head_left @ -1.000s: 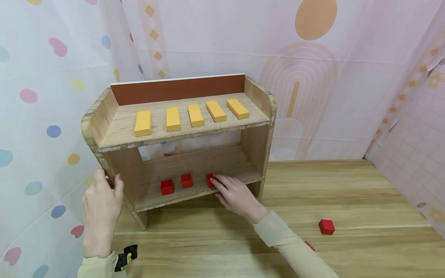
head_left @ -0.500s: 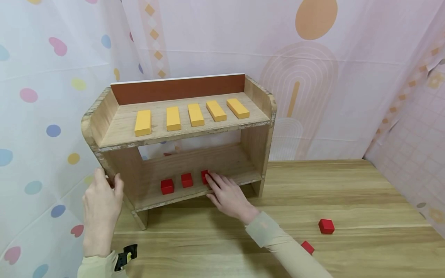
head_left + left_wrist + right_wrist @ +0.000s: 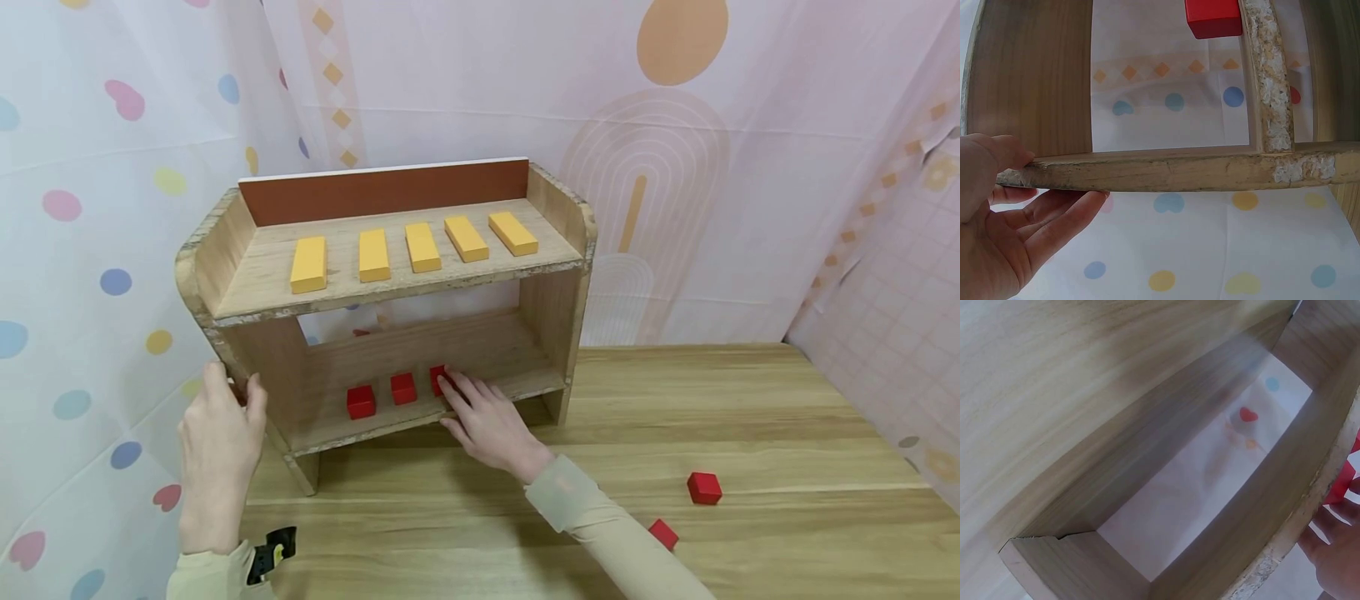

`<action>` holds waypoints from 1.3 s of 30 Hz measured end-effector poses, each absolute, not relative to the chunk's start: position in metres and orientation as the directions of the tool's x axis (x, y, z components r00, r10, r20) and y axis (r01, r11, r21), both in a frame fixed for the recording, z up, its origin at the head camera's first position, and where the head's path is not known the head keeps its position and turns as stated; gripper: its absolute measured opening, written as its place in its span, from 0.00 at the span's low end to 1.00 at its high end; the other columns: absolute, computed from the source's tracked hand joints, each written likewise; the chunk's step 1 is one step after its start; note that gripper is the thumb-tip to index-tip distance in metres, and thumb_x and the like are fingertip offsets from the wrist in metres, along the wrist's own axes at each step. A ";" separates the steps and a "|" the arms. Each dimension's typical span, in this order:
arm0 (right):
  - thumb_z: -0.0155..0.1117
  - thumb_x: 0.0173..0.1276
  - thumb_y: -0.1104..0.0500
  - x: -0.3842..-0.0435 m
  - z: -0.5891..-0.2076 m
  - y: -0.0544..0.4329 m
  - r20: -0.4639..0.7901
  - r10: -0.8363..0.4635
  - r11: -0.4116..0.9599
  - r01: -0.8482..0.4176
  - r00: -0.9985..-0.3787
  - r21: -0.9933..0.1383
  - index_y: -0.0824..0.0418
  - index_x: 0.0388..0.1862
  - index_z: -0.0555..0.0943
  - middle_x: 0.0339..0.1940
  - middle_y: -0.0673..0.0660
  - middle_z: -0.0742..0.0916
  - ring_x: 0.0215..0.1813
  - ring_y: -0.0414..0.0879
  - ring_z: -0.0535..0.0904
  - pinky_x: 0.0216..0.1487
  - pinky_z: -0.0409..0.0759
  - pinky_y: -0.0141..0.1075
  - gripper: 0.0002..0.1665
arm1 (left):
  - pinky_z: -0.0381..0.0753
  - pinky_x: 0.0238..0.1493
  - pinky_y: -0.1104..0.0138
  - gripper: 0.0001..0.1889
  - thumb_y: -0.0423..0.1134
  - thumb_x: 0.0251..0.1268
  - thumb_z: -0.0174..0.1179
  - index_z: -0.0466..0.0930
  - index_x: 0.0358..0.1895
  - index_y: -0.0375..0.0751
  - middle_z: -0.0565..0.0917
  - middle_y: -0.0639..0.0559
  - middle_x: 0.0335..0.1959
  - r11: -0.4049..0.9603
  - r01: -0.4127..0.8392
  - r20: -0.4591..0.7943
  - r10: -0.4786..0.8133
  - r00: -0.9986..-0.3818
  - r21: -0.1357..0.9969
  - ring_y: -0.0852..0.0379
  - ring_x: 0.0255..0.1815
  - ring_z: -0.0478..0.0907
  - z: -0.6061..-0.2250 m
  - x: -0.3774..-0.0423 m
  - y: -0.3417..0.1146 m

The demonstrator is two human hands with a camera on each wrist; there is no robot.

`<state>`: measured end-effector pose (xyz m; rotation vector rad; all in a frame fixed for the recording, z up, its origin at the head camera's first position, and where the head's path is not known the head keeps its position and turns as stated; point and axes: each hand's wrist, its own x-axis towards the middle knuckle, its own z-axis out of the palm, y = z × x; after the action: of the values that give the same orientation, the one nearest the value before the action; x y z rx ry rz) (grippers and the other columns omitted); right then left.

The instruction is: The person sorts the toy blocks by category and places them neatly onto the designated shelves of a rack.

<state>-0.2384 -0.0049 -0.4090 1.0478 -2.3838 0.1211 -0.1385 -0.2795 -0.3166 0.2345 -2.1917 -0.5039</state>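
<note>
My left hand (image 3: pixel 222 458) grips the side panel of a small wooden shelf (image 3: pixel 405 292), its thumb on one face and fingers on the other in the left wrist view. On the lower board, my right hand (image 3: pixel 491 425) reaches in from the front, its fingertips touching a red block (image 3: pixel 437 381). The thumb lies lower, by the board's front edge, away from the block. Left of that block sit two more red blocks, one in the middle (image 3: pixel 402 388) and one farther left (image 3: pixel 361 402). Part of the touched block is hidden behind the fingers.
Several yellow rectangular blocks (image 3: pixel 422 247) lie spaced in a row on the upper board. Two red blocks are on the wooden table, one at the right (image 3: pixel 704 488) and one beside the right sleeve (image 3: pixel 663 534). Patterned curtains (image 3: pixel 480 83) stand behind and at the sides.
The right hand has slid the third red block left along the lower board, nearer the other two. The sleeve's shift uncovers more of a red block on the table. The left hand stays put.
</note>
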 end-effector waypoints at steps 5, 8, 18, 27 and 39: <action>0.47 0.74 0.43 -0.238 -0.409 -0.004 0.502 -0.663 0.692 -0.710 -0.555 0.129 0.56 0.72 0.64 0.72 0.55 0.70 0.65 0.49 0.74 0.62 0.74 0.44 0.32 | 0.69 0.16 0.48 0.11 0.33 0.67 0.51 0.65 0.39 0.24 0.75 0.28 0.23 0.905 0.013 0.716 -0.328 -0.617 0.426 0.32 0.17 0.73 -0.317 -0.138 -0.279; 0.47 0.74 0.44 -0.238 -0.410 -0.002 0.512 -0.667 0.687 -0.713 -0.542 0.140 0.56 0.71 0.65 0.71 0.55 0.70 0.65 0.49 0.74 0.62 0.75 0.43 0.31 | 0.69 0.16 0.47 0.11 0.33 0.67 0.51 0.65 0.40 0.24 0.75 0.27 0.24 0.903 0.009 0.710 -0.331 -0.621 0.429 0.31 0.18 0.74 -0.317 -0.139 -0.279; 0.54 0.71 0.50 -0.238 -0.410 0.017 0.592 -0.686 0.625 -0.759 -0.423 0.181 0.57 0.66 0.70 0.67 0.55 0.75 0.65 0.48 0.74 0.63 0.74 0.40 0.27 | 0.70 0.18 0.45 0.12 0.34 0.67 0.51 0.65 0.40 0.24 0.76 0.26 0.24 0.903 0.009 0.708 -0.331 -0.623 0.430 0.30 0.19 0.74 -0.318 -0.139 -0.279; 0.61 0.66 0.56 -0.236 -0.405 0.055 0.629 -0.691 0.540 -0.832 -0.355 0.124 0.57 0.58 0.77 0.61 0.56 0.79 0.60 0.48 0.77 0.59 0.76 0.42 0.21 | 0.72 0.21 0.43 0.13 0.34 0.68 0.50 0.65 0.42 0.24 0.76 0.24 0.26 0.896 0.004 0.701 -0.344 -0.624 0.444 0.28 0.21 0.75 -0.317 -0.139 -0.279; 0.57 0.70 0.58 -0.221 -0.393 0.116 0.380 -0.730 0.440 -0.816 -0.569 -0.376 0.58 0.56 0.78 0.54 0.54 0.83 0.57 0.48 0.80 0.56 0.79 0.41 0.17 | 0.70 0.17 0.47 0.12 0.35 0.69 0.50 0.65 0.42 0.25 0.77 0.26 0.27 0.888 -0.017 0.671 -0.360 -0.649 0.460 0.31 0.20 0.75 -0.315 -0.138 -0.279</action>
<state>-0.2212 0.1159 -0.3929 1.3672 -2.5254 0.7959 -0.1383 -0.2795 -0.3153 0.2688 -2.2282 -0.5341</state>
